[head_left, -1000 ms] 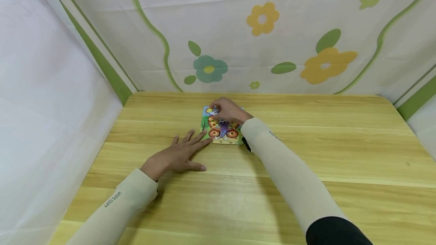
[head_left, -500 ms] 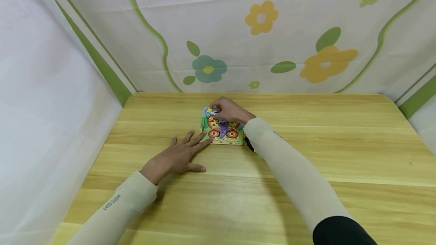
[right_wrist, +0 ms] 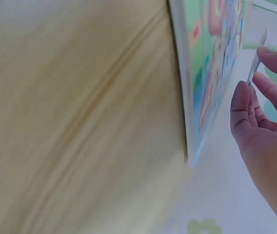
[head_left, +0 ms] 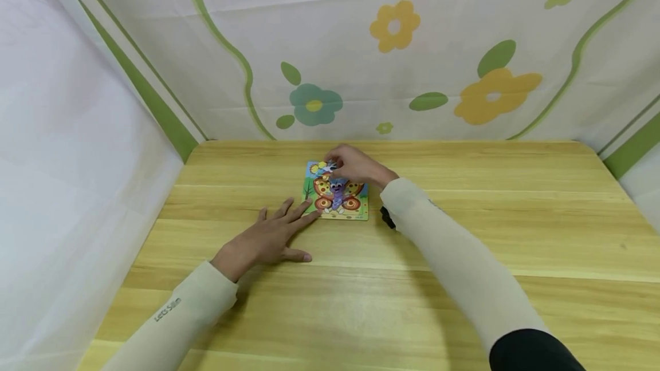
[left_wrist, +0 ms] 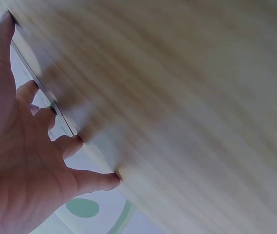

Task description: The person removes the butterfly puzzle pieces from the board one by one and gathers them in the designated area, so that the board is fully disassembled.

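A square picture puzzle (head_left: 356, 214) with a purple-bodied butterfly on it lies flat near the far edge of the table. My left hand (head_left: 270, 238) spreads its fingers, the fingertips touching the board's lower left edge and the table; in the left wrist view its fingertips (left_wrist: 113, 180) press down. Over the upper part of the board, my right hand (head_left: 357, 166) pinches a thin flat puzzle piece (right_wrist: 257, 61) between thumb and fingers. The right wrist view shows that piece edge-on, raised off the board. My right hand hides the board's upper right corner.
The wooden table (head_left: 361, 314) has rounded far corners. A white cloth wall (head_left: 350, 73) with printed flowers rises right behind it, and another white cloth (head_left: 77, 159) hangs along the left side. A black object (head_left: 388, 218) sits under my right wrist.
My right hand has lifted and shifted slightly right with the puzzle piece, uncovering more of the board's top and the butterfly's head. My left hand has stayed in place.
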The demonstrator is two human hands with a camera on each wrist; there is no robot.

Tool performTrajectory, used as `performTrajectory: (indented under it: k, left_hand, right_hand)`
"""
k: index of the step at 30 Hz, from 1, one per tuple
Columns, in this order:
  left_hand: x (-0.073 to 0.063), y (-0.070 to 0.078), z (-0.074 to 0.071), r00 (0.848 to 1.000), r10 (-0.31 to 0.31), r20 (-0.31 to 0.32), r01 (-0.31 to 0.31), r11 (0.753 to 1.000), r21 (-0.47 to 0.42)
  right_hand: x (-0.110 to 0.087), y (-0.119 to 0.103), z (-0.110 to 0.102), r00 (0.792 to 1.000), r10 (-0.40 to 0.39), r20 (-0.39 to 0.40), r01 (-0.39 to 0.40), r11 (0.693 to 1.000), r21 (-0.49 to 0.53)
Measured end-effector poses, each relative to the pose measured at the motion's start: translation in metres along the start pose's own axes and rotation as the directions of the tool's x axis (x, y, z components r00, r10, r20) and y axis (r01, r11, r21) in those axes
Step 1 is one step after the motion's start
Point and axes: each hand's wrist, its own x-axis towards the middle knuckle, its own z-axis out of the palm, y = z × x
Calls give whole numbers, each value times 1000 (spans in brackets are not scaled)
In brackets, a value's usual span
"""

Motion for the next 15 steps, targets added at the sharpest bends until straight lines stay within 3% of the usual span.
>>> performTrajectory:
  k: [8,15]
  left_hand:
    - [0,1,-1,1000,-1,1,1,1000,-11]
    - [-2,1,-1,1000,2,1,-2,999,-32]
  right_hand:
    - [-15,17,-17,999,-2,-52,-2,998,-69]
    - [-30,35,-32,997,17,-76,-22,998,-64]
